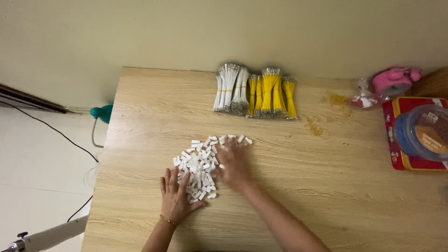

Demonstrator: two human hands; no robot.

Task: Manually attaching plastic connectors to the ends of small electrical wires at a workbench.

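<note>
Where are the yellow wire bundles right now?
In the head view, the yellow wire bundles lie at the table's far edge, right beside the white wire bundles, beyond the pile of white pieces.

White plastic pieces (200,168), white wire bundles (231,88), yellow wire bundles (273,93), light wood-grain table (326,186), pink clock (394,80).

Matt wood-grain table (326,186); prob. plastic connectors (198,168)

A single head-worn camera looks steeply down on the wooden table (326,186) from above the person's seat, facing the pale wall beyond its far edge. It sits near enough that both forearms enter from the bottom edge, yet high enough to show the table's left edge and the floor beside it.
</note>
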